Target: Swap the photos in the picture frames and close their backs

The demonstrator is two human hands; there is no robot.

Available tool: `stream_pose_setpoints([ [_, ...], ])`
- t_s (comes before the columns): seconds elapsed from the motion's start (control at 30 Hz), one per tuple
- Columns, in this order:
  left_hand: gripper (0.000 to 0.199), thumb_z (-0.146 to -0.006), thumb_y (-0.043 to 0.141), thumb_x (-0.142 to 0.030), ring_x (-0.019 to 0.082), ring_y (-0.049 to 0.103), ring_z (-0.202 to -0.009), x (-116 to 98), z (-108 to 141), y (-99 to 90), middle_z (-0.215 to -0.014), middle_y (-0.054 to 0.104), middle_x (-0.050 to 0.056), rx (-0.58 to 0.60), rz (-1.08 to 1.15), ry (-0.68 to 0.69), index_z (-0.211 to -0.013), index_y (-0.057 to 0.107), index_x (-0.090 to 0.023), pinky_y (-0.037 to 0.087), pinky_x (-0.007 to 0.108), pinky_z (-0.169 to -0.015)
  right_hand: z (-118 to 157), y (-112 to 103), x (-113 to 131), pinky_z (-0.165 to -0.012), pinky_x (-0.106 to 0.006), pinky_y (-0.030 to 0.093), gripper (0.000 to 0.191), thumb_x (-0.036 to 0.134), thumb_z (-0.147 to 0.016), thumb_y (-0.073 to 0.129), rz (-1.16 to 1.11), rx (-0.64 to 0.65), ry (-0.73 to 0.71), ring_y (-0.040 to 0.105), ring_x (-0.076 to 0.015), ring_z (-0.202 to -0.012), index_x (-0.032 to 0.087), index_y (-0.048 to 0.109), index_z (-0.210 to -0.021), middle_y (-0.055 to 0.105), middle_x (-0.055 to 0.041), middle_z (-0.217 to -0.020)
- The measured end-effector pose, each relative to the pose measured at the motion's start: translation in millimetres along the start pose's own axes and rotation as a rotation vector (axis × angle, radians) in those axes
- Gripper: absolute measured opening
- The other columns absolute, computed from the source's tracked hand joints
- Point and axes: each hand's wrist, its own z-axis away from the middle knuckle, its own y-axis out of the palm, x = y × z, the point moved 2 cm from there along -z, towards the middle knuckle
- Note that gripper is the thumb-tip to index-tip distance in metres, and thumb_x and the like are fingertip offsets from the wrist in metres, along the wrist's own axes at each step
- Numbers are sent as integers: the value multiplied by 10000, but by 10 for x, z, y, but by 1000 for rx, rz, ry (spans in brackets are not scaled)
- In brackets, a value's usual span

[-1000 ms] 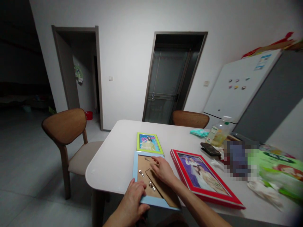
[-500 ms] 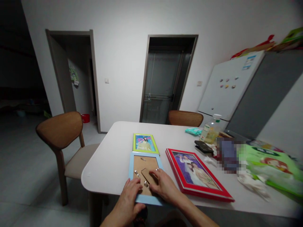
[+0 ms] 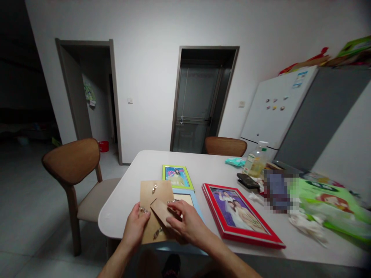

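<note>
From where I'm standing, the left hand point(image 3: 135, 226) has a brown backing board point(image 3: 153, 220) pinched by its left edge, above the left part of a light blue frame point(image 3: 195, 200), while the right hand point(image 3: 189, 224) curls its fingers at the board's right side; I can't tell whether they grip it. Past them on the table point(image 3: 139, 166) lie a red-framed photo point(image 3: 240, 216) and a green-framed one point(image 3: 177, 177), then a bottle point(image 3: 256, 162), with a wooden chair point(image 3: 226, 146) behind.

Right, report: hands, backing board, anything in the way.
Left hand grips brown backing board, left edge; right hand at its right side. Board out of blue frame, partly over it. Red frame nearby, apparently not blocking.
</note>
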Motion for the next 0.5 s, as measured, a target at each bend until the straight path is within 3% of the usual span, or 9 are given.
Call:
stream_pose_setpoints([
  [0.1, 340, -705, 536, -200, 189, 614, -806, 0, -67, -300, -864, 646, 38, -56, -49, -45, -1026, 433, -156, 488, 313, -699, 22, -28, -302, -718, -249, 397, 348, 271, -725, 446, 115, -46, 121, 532, -161, -779, 147, 549, -1034, 560, -95, -921],
  [0.27, 255, -734, 477, -126, 161, 624, -730, 48, -245, -653, -828, 647, 40, -89, -376, -107, -990, 470, -132, 488, 256, -640, 119, -41, -845, -776, -294, 372, 413, 275, -705, 449, 385, -45, 285, 524, -224, -886, 111, 512, -1079, 554, -136, -935],
  [0.4, 423, -697, 531, -130, 177, 611, -715, 40, -366, -790, -736, 629, 16, -197, -572, -88, -1102, 408, -117, 463, 264, -646, 143, 42, -982, -768, -306, 372, 453, 236, -686, 442, 424, 32, 366, 538, -235, -883, 109, 462, -1120, 572, -145, -936],
  [0.5, 516, -642, 577, -139, 227, 576, -822, -20, -389, -838, -766, 605, 22, -269, -749, -24, -1130, 409, -128, 418, 331, -750, 108, 43, -1015, -782, -303, 366, 508, 187, -661, 434, 366, 12, 400, 530, -239, -921, 64, 421, -1154, 570, -174, -983],
])
